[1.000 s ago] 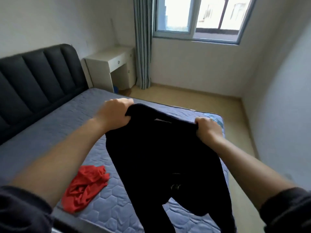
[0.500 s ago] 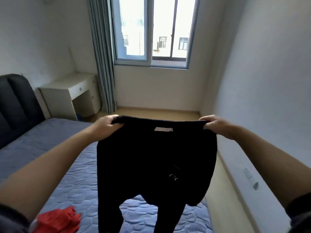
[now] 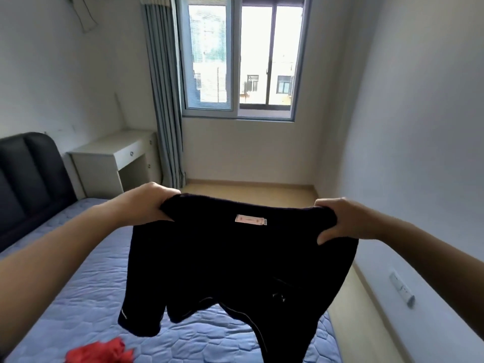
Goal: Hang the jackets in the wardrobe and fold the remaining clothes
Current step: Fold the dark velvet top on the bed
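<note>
Black knit garment [image 3: 235,263] hung from left hand [image 3: 149,204] and right hand [image 3: 343,221], fingers [image 3: 324,235] curled round its top corners. Laying it flat to fold seemed next.

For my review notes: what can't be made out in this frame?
Head view only.
black garment: one hanging end leaves the bottom edge; its type is unclear.
label: too small to read.
red cloth: cut by the bottom edge.
left hand, right hand: fingertips hidden by the fabric.
wardrobe: outside the frame.

White desk [image 3: 110,151] stands between dark headboard [image 3: 28,174] and curtain [image 3: 165,113].
</note>
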